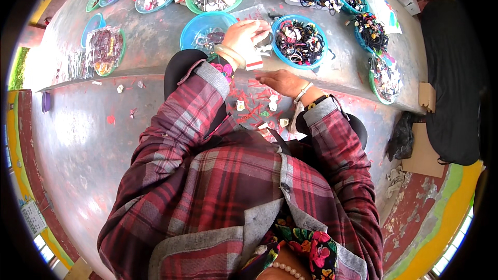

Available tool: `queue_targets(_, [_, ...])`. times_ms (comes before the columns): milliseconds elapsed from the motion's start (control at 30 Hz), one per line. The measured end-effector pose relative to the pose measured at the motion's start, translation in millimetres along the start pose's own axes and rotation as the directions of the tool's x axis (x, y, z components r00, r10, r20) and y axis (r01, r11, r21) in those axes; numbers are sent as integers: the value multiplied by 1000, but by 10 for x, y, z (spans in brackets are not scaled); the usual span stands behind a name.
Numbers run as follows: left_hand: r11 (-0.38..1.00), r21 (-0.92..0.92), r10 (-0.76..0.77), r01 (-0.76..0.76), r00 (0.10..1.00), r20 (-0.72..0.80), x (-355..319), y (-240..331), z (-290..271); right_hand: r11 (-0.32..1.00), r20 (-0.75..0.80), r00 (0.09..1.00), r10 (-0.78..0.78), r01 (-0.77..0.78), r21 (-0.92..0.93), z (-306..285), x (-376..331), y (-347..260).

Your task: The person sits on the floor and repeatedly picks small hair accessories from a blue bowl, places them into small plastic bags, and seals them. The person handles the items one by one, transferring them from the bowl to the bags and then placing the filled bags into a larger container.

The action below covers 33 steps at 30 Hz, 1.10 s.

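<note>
— Grey concrete ledge [155,41], crowded with blue and green bowls of hair ties and small trinkets. What are the hands doing?

— Left hand [248,35] is raised, fingers curled around a clear packet [255,46] with a red and white card end, between 2 blue bowls [300,41]. Right hand [278,80] lies flat just below, fingers pressed together, above red scraps [249,105].

Around the left hand [248,35], which grips a clear packet [252,46], room is tight: a blue bowl [198,25] sits just left, another blue bowl of hair ties [300,41] just right. Below the grip, toward the right hand [280,80], the table edge [145,72] is open.
</note>
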<state>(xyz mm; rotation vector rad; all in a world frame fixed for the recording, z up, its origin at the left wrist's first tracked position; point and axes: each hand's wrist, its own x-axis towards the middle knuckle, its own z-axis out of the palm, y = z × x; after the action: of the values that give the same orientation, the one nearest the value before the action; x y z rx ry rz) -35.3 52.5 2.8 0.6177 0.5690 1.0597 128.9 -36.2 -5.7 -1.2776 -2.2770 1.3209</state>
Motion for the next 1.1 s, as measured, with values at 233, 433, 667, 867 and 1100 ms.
queue_targets(233, [999,47,7,-7,1000,2,1,-2,0,985,328,945,6,-63,163,-129,-72,-110])
queue_targets(433, [1000,9,-17,17,1000,-2,40,-51,-24,951,-27,992,122,-125,-282,-53,-46,74])
queue_targets(667, [999,43,-19,20,999,-30,10,-15,35,992,97,993,67,-56,-109,-337,-118,-26])
queue_targets(867, [1000,5,10,-10,1000,21,16,-27,0,969,184,982,33,-77,235,-494,-136,-293])
queue_targets(1100, [999,43,4,-4,1000,-11,10,-18,3,769,262,962,-73,-113,629,-518,-189,-227])
